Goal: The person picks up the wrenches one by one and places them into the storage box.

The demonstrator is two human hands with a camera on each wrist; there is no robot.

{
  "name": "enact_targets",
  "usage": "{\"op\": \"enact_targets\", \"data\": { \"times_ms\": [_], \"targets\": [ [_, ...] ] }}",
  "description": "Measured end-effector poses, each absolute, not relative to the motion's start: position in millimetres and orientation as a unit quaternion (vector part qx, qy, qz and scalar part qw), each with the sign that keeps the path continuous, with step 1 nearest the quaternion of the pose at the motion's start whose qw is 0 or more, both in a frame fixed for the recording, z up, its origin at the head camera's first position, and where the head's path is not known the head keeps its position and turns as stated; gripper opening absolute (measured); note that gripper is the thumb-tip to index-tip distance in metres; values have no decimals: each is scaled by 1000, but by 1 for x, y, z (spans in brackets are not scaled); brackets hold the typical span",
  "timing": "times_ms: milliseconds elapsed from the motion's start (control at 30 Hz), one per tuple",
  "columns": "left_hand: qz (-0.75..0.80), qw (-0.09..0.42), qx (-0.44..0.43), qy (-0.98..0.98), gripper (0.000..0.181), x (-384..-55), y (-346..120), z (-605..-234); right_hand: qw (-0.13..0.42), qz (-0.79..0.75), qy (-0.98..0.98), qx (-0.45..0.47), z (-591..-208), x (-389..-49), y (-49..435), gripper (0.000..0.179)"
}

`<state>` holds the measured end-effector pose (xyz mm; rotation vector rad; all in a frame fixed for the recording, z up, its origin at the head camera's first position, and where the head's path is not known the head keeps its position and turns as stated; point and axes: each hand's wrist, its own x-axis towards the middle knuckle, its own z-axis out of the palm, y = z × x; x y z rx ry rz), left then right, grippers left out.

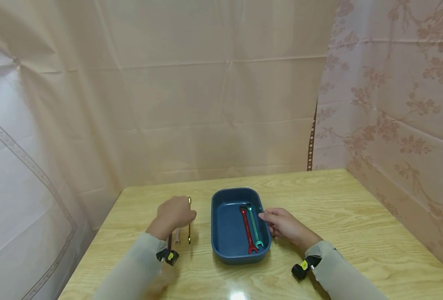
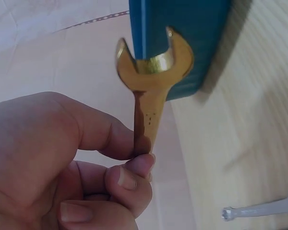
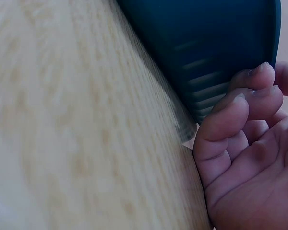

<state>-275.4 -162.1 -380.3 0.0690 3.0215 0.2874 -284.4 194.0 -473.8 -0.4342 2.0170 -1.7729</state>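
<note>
My left hand (image 1: 174, 214) pinches a gold open-ended wrench (image 2: 151, 103) by its shaft, left of a blue plastic box (image 1: 225, 257). The wrench's jaw end points up in the left wrist view, with the box behind it. Inside the box lie a red wrench (image 1: 247, 229) and a green wrench (image 1: 254, 225), side by side. My right hand (image 1: 284, 225) holds the box's right side, thumb at the rim and curled fingers (image 3: 225, 120) against the outer wall.
Below the left hand, a pale wrench (image 1: 177, 236) lies on the wooden table (image 1: 304, 191), partly hidden. Beside it shows a thin dark purple piece (image 1: 169, 241), its kind unclear. Beige cloth (image 1: 206, 104) hangs behind the table, and flowered cloth (image 1: 401, 116) along the right.
</note>
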Motion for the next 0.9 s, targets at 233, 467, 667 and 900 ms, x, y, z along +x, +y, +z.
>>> {"op": "enact_targets", "data": {
  "times_ms": [233, 467, 667, 900],
  "targets": [
    [78, 50, 35, 995, 16, -273, -153, -364, 210, -638, 724, -157, -475, -285, 194, 38],
    [72, 56, 35, 995, 11, -275, -148, -354, 212, -637, 724, -157, -476, -286, 195, 38],
    [68, 56, 38, 995, 11, -280, -144, -351, 212, -637, 724, -156, -478, -287, 195, 38],
    [81, 58, 49, 994, 14, -283, -137, -346, 211, -631, 730, -155, -478, -287, 194, 38]
  ]
}}
